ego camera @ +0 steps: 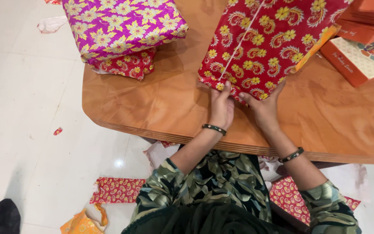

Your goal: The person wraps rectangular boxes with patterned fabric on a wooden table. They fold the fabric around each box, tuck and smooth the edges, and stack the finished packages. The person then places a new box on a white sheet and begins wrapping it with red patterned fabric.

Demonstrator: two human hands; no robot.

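A large box wrapped in red paper with yellow flowers lies on the wooden table. My left hand presses its fingertips on the near edge of the wrapping, by the paper seam. Beside it my right hand pinches the same near edge, thumb and fingers on the paper fold. Both wrists wear dark bangles. The underside of the fold is hidden.
A magenta floral wrapped box sits stacked on a smaller red one at the table's far left. Orange gift boxes lie at the right. Scraps of red paper and an orange scrap litter the white floor.
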